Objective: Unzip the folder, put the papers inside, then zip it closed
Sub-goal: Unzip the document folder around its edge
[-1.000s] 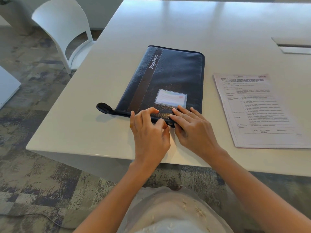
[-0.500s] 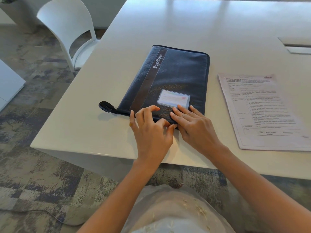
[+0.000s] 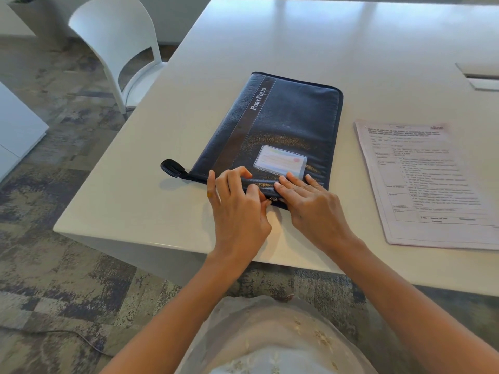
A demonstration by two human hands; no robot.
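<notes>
Far left, a white moulded plastic chair (image 3: 113,36) stands on mottled grey carpet (image 3: 54,198) beside the smooth white bench (image 3: 297,36). Near the bench's front edge the folder (image 3: 291,117) lies flat and zipped. It is dark blue, grained like leather and round-cornered, with a brown lettered band down its left part and a clear card window (image 3: 280,160) near the front. A stubby black tab (image 3: 172,168) pokes out at its front left corner.

The left grip (image 3: 237,209) is curled, thumb and forefinger pinching the small metal zip pull (image 3: 272,199) on the folder's front edge. Just beside it, the right grip (image 3: 310,203) holds nothing, its straight fingers pressing the cover flat by the pull. Well apart to the right, the papers (image 3: 426,182) lie in a thin printed stack. Far right, a hatch (image 3: 480,76) is set into the bench.

The folder looks light, soft-skinned and a little padded. It would likely slide on the slick bench or buckle as the zip runs, so pinning it close to the pull seems sound. The papers look limp and easily creased, and are best lifted by one edge and slid in flat
</notes>
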